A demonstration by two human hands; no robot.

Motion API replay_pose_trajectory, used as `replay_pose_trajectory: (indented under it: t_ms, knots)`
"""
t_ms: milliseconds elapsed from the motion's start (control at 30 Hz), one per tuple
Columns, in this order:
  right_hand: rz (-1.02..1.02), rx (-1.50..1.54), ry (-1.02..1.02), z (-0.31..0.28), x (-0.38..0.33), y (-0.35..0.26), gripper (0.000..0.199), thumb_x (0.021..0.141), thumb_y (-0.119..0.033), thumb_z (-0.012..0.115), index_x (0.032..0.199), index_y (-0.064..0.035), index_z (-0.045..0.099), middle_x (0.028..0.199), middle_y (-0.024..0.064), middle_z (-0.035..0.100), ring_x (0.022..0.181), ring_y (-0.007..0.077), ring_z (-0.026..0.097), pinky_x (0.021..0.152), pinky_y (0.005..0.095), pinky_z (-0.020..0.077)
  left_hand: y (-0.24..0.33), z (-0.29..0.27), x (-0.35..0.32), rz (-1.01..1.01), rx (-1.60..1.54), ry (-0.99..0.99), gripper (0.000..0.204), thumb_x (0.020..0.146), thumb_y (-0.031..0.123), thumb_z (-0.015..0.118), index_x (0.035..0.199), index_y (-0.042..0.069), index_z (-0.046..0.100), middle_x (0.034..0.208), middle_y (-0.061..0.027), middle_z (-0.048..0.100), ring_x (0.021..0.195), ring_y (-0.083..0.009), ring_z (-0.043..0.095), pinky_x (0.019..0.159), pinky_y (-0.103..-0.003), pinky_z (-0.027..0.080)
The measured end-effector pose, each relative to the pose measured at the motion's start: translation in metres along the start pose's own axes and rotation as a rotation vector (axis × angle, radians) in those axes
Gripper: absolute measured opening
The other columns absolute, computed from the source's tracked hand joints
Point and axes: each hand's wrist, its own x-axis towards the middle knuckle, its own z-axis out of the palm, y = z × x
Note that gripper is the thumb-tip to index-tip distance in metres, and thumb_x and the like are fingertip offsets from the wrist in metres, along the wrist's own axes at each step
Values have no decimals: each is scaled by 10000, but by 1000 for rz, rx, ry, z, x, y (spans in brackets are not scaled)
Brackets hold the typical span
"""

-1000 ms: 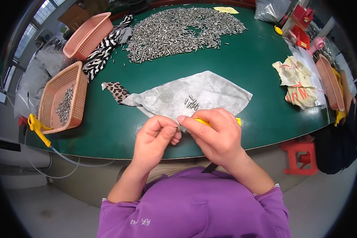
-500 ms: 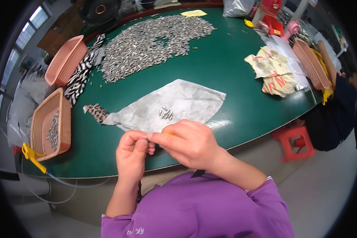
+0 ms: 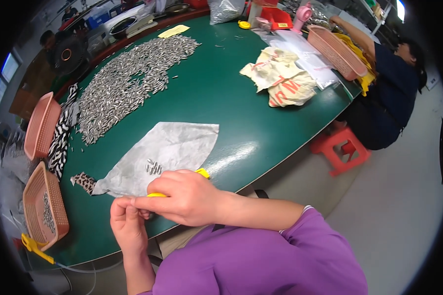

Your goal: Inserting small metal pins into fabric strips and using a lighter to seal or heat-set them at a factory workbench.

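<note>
Your right hand (image 3: pixel 184 196) is closed around a yellow-handled tool (image 3: pixel 202 172); the handle end pokes out just past your knuckles, and another bit of yellow shows at the thumb side. The working tip is hidden, so I can't tell what kind of tool it is.

Your left hand (image 3: pixel 128 223) sits just below and left of the right one, fingertips pinched together and touching the right index finger. Whatever it's pinching is too small to make out.

Both hands are at the near edge of the green table (image 3: pixel 221 113). Just ahead of your right hand lies a grey cloth sheet (image 3: pixel 167 150) with a small cluster of metal pins (image 3: pixel 153 167) on it, close to your knuckles but not touching. A leopard-print scrap (image 3: pixel 83 182) sticks out from the sheet's left corner, up and left of your left hand.

Further ahead and left, well apart from both hands, is a big spread of metal pins (image 3: pixel 128 83). Left of your left hand there's a pink basket (image 3: pixel 44 204) holding some pins, with a second pink basket (image 3: pixel 39 125) beyond it and a zebra-striped cloth (image 3: pixel 64 130) beside that.

Far right across the table: crumpled cream cloth (image 3: pixel 280 78), another pink basket (image 3: pixel 334 46), and another person (image 3: pixel 389 93) seated there.
</note>
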Motion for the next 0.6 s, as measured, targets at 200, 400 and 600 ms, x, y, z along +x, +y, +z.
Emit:
replay_pose_trajectory:
  t_ms: [200, 400, 600]
  knots:
    - [7, -5, 22, 0, -2, 0, 342, 792, -154, 694, 1132, -182, 682, 880, 2, 586, 775, 202, 596, 633, 349, 471, -4, -3, 1, 27, 30, -31, 186, 1003, 206, 594, 953, 38, 532, 824, -38, 581, 695, -101, 507, 641, -246, 431]
    - [-4, 8, 58, 1, -2, -1, 335, 809, -148, 687, 1142, -185, 676, 854, -3, 581, 750, 196, 589, 617, 332, 471, -2, 3, 1, 44, 19, 25, 195, 1000, 227, 603, 952, 51, 534, 798, -26, 576, 670, -89, 480, 610, -231, 396]
    - [6, 65, 94, 7, -3, 1, 274, 832, -170, 669, 1105, -168, 684, 776, 28, 561, 741, 231, 597, 597, 373, 480, -5, -3, 1, 48, 25, 59, 185, 1004, 225, 597, 969, 57, 529, 817, -19, 567, 689, -89, 483, 615, -231, 388]
